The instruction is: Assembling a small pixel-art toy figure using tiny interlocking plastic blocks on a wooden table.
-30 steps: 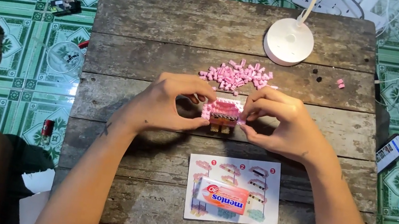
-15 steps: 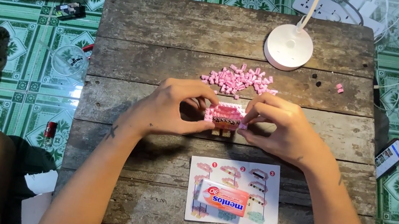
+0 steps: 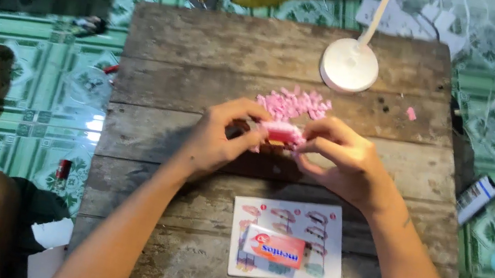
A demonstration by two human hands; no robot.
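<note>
at mid-surface: both hands closed on a small pink block build

near the middle of the wooden surface (image 3: 211,37), the left hand (image 3: 218,140) and right hand (image 3: 342,162) meet around a small pink block model (image 3: 282,133), fingers curled shut on it from either side, thumbs low, fingertips on top. the model sits just above the planks, right in front of a loose pile of pink pieces (image 3: 293,103) lying toward the far edge.

to do this well, i'd judge the grip should stay firm at the sides while one fingertip presses straight down, so the small piece seats squarely and nothing skews or pops off. keeping the model low over the planks means a dropped piece stays close by.

no real container shows; the pieces lie bare on the wood. a printed instruction sheet (image 3: 314,222) rests at the near edge with a flat orange packet (image 3: 274,246) on it; what it holds cannot be told. a white lamp base (image 3: 349,65) stands by the far right corner.
</note>
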